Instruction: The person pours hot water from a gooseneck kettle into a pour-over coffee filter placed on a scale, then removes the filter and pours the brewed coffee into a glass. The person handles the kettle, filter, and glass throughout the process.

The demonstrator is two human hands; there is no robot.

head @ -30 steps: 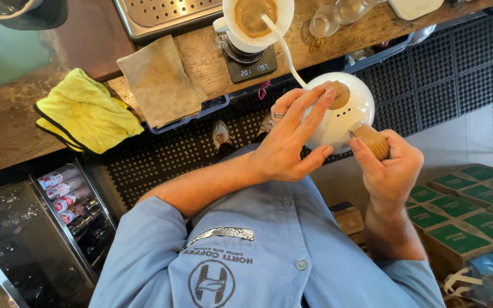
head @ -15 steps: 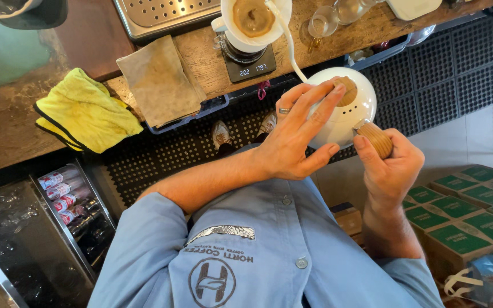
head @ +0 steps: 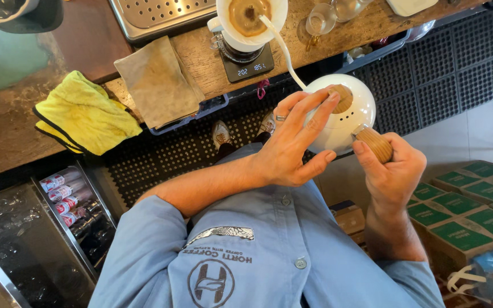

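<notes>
White gooseneck kettle (head: 338, 122) tilted over the dripper (head: 252, 20): handle clasped by right hand (head: 392, 171); lid steadied by left hand (head: 292, 142), fingers spread.

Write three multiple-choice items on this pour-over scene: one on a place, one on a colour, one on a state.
1. Where does the tip of the kettle's thin spout end?
A. Over the yellow cloth
B. Over the white dripper
C. Over the green boxes

2. What colour is the crumpled cloth on the counter?
A. Yellow
B. Red
C. Blue

3. How does the right hand hold the white kettle?
A. Flat under its base
B. Closed around its wooden handle
C. Not touching it

Answers:
1 B: the spout ends over the coffee in the white dripper, which stands on a scale.
2 A: it is bright yellow with a dark edge.
3 B: its fingers wrap the wooden handle, while the left hand rests its fingertips on the wooden lid knob.
</notes>
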